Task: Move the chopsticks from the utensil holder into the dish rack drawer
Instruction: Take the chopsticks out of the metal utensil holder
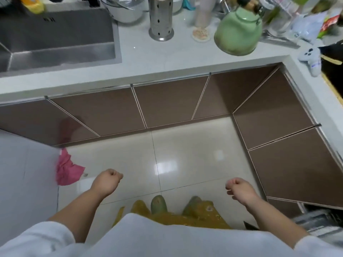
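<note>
A tall perforated steel utensil holder [161, 17] stands upright on the white counter [148, 58], right of the sink. Its top is cut off by the frame, so I cannot see any chopsticks in it. At the bottom right a pulled-out metal dish rack drawer [319, 222] shows only its wire edge below the brown cabinet fronts. My left hand [108, 179] hangs low over the floor in a loose fist, holding nothing. My right hand [239, 188] is also curled shut and empty, a short way left of the drawer.
A steel sink [55, 34] fills the counter's left. A green kettle [238, 32], a small dish, bottles and bags crowd the right side. A pink cloth [66, 168] hangs at the left by a white appliance. Brown cabinet doors [167, 104] line an L-shaped corner over glossy floor tiles.
</note>
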